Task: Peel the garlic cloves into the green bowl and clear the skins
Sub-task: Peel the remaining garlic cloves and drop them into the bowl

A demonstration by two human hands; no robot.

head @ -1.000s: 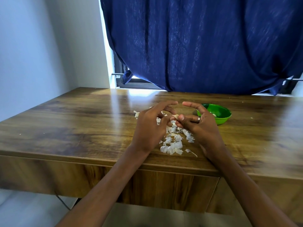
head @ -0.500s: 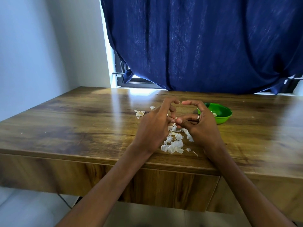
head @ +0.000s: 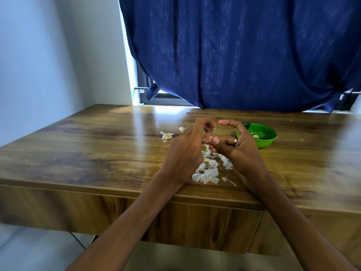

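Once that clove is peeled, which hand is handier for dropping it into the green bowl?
Probably the right hand. The green bowl sits just beyond it on the table, while the left hand is farther off. Both hands pinch the garlic clove now.

The long wooden counter (head: 97, 153) stands against the wall, with a dark blue cloth curtain (head: 234, 55) hanging behind its far edge and a window frame (head: 148, 94) showing at the curtain's left. Both hands meet above the middle of the counter, the left hand (head: 187, 151) just left of the right hand (head: 240, 151), fingertips touching over a small garlic clove (head: 208, 138). Under and before them lies a heap of papery white garlic skins (head: 207, 173), near the front edge. A smaller papery scrap of skins (head: 166, 135) lies left of the hands, farther back. The round green plastic bowl (head: 265, 141) sits on the counter right of the hands and behind the right hand, with a peeled pale clove (head: 256, 136) in it.
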